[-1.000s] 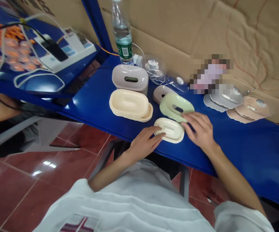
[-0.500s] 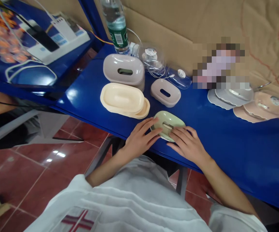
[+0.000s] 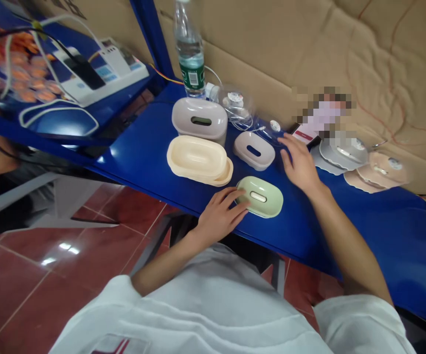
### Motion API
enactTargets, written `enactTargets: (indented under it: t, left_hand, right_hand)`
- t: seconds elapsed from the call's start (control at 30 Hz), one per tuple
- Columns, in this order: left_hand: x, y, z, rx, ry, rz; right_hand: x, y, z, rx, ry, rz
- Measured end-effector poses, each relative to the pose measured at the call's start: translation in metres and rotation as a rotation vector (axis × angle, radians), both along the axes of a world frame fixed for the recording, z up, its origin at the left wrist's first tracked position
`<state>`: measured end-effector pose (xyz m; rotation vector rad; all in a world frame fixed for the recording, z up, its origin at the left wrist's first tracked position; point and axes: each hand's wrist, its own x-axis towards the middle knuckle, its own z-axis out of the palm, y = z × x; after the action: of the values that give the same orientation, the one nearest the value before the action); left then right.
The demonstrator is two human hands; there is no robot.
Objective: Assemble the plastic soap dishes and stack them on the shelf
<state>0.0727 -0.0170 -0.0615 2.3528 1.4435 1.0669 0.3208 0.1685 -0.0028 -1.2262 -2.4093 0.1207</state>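
A green oval box (image 3: 266, 189) with a slot in its top lies near the table's front edge. My left hand (image 3: 223, 212) rests its spread fingers on the box's left end. My right hand (image 3: 301, 164) is in the air past the box, fingers apart and holding nothing, nearest to a small lilac oval box (image 3: 259, 160) with a slot. Behind the left hand sit cream oval trays (image 3: 198, 155), one partly over another. A larger lilac oval box (image 3: 185, 115) with a slot stands behind them.
At the back are a water bottle (image 3: 193, 61), clear plastic covers (image 3: 240, 101) and a white cable. A phone (image 3: 311, 130) leans near grey scalloped pieces (image 3: 342, 155) and pink ones (image 3: 379, 169). A power strip (image 3: 124, 73) lies on the left table.
My right hand has let go of the green box and moved forward and right, towards the small lilac box. The left hand stays on the green box. The view has shifted slightly.
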Motion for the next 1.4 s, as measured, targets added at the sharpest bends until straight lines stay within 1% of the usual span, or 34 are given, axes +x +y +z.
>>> enactTargets:
  t: [0.1, 0.17, 0.27, 0.37, 0.47, 0.57, 0.67, 0.77, 0.83, 0.9, 0.93, 0.97, 1.03, 1.1, 1.17, 1.23, 1.3, 1.4]
  left_hand:
    - [-0.001, -0.002, -0.001, 0.028, 0.017, 0.001]
    - [-0.002, -0.003, -0.002, 0.038, 0.036, -0.007]
    - [-0.003, -0.004, -0.001, 0.049, 0.066, -0.014]
    - [-0.004, -0.005, 0.0, 0.054, 0.082, -0.011]
    - [-0.005, -0.005, 0.0, 0.043, 0.08, -0.024]
    - [-0.005, -0.005, -0.001, 0.046, 0.068, -0.026]
    - [-0.005, -0.005, -0.001, 0.07, 0.068, -0.007]
    - [-0.003, -0.004, -0.001, 0.099, 0.072, 0.006]
    - [-0.001, -0.004, 0.0, 0.109, 0.074, 0.011]
    - [0.001, -0.004, 0.0, 0.104, 0.074, 0.027]
    - [0.002, -0.004, 0.001, 0.096, 0.069, 0.046]
    - [0.003, -0.004, 0.001, 0.088, 0.058, 0.066]
    - [0.004, -0.005, 0.002, 0.063, 0.023, 0.094]
    - [0.003, -0.005, 0.003, 0.02, -0.019, 0.099]
    - [0.001, -0.004, 0.004, -0.039, -0.079, 0.079]
    - [-0.001, -0.003, 0.005, -0.107, -0.164, 0.047]
    - [-0.004, -0.001, 0.006, -0.166, -0.238, 0.017]
    - [-0.006, 0.0, 0.004, -0.193, -0.253, 0.004]
  right_hand:
    - [-0.02, 0.053, -0.006, -0.024, -0.114, -0.037]
    - [-0.03, 0.076, -0.01, -0.061, -0.178, -0.051]
    - [-0.04, 0.09, -0.01, -0.133, -0.272, -0.105]
    - [-0.045, 0.088, -0.001, -0.156, -0.322, -0.15]
    - [-0.044, 0.073, 0.011, -0.118, -0.263, -0.213]
    - [-0.032, 0.046, 0.019, -0.042, -0.146, -0.291]
    - [-0.01, 0.006, 0.02, 0.082, 0.003, -0.273]
    - [0.012, -0.04, 0.014, 0.261, 0.067, -0.261]
    - [0.022, -0.069, 0.007, 0.414, 0.031, -0.22]
    - [0.027, -0.093, 0.0, 0.524, -0.023, -0.073]
    - [0.027, -0.103, -0.004, 0.545, -0.047, 0.022]
    - [0.026, -0.11, -0.008, 0.528, -0.061, 0.112]
    - [0.022, -0.118, -0.013, 0.427, -0.059, 0.255]
    - [0.015, -0.12, -0.017, 0.312, -0.007, 0.334]
    - [0.009, -0.12, -0.018, 0.226, 0.053, 0.388]
    - [0.004, -0.121, -0.017, 0.19, 0.077, 0.431]
    - [0.0, -0.124, -0.015, 0.195, 0.06, 0.45]
    - [-0.004, -0.13, -0.014, 0.254, -0.018, 0.436]
